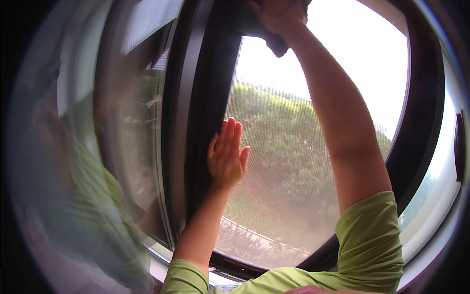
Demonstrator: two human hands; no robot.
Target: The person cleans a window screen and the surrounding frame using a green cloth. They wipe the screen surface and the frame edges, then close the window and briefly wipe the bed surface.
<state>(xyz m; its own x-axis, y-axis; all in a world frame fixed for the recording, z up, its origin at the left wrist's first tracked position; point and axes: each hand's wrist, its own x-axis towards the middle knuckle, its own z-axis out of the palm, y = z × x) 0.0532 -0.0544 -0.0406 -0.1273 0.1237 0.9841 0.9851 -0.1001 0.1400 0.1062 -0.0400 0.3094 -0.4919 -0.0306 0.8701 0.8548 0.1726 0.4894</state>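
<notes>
My left hand [227,156] is raised with its back towards me, flat against the dark window frame [205,95] and the edge of the insect screen [279,161]. It holds nothing; its thumb is spread from the fingers. High up at the top of the picture, my right hand [282,16] presses a dark cloth [277,46] to the upper part of the frame. One corner of the cloth hangs below the hand. The fingertips of that hand are partly cut off or lost against the dark cloth.
To the left, a glass pane [143,121] mirrors a green-sleeved figure. The frame's dark right side [422,110] curves beyond my right arm. A light sill [158,253] runs below. Trees [282,136] and a path show outside through the mesh.
</notes>
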